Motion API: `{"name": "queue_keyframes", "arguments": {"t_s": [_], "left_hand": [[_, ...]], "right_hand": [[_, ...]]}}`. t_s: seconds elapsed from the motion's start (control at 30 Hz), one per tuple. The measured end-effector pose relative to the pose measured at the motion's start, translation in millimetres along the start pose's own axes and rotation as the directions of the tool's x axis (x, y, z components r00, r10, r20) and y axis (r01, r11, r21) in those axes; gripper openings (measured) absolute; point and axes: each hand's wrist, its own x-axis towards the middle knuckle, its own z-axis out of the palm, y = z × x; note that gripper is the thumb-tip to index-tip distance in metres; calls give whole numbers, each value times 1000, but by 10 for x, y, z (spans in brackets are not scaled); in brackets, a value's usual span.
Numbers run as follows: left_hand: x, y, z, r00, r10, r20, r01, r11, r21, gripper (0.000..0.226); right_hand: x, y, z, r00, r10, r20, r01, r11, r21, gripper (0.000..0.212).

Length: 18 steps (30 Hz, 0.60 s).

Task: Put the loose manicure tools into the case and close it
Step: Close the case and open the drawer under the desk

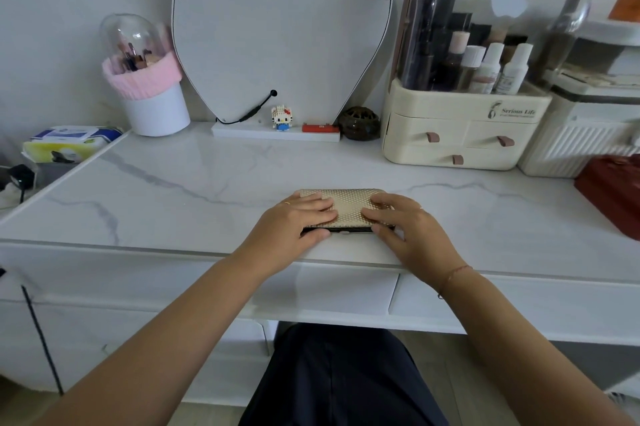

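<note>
A gold textured manicure case [347,206] lies on the white marble tabletop [173,197] near its front edge, its lid down on a dark base. My left hand [294,228] rests on the case's left end, fingers flat on the lid and thumb at the front edge. My right hand [405,228] presses the right end the same way. No loose manicure tools show on the tabletop. The inside of the case is hidden.
A mirror [277,27] stands at the back, with a small toy figure [282,117] and a red item [320,128] on its base. A brush holder [152,79] stands left, a cosmetics organiser [481,79] right, a red box [613,190] at the right edge.
</note>
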Motion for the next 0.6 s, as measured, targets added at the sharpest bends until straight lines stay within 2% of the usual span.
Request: {"name": "queue_keyframes", "arguments": {"t_s": [0.43, 0.53, 0.6], "left_hand": [[-45, 17, 33, 1000, -8, -8, 8, 1000, -14, 37], [-86, 118, 70, 1000, -13, -12, 14, 995, 103, 48], [-123, 262, 156, 1000, 1, -14, 1, 985, 170, 56]], "right_hand": [[-57, 13, 23, 1000, -5, -23, 6, 1000, 17, 28], [-124, -43, 20, 996, 32, -82, -32, 999, 6, 29], [-277, -107, -13, 974, 117, -195, -98, 990, 103, 27]]}}
